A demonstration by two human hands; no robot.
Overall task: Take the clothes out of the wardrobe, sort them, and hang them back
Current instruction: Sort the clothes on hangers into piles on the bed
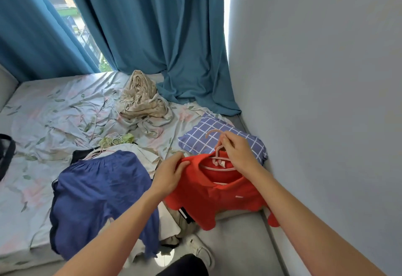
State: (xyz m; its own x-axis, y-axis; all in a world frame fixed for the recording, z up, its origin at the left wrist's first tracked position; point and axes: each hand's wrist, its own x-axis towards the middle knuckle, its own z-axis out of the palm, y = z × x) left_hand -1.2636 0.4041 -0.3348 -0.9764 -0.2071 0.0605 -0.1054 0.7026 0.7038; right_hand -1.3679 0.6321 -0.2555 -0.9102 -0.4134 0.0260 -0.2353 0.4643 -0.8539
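A red shirt [219,197] hangs on a pink hanger [217,151] above the bed's right edge. My right hand [237,151] grips the hanger's neck just under the hook. My left hand [171,173] pinches the red shirt's left shoulder. To the left a blue garment [100,197] lies spread over a pile of white and dark clothes [143,156]. Several loose pale hangers [113,140] lie behind that pile.
The bed [43,110] has a floral sheet with a crumpled beige cloth [141,97] near the teal curtains [152,25]. A blue checked pillow [202,138] lies by the white wall [315,101]. A dark bag strap [6,153] shows at the left edge.
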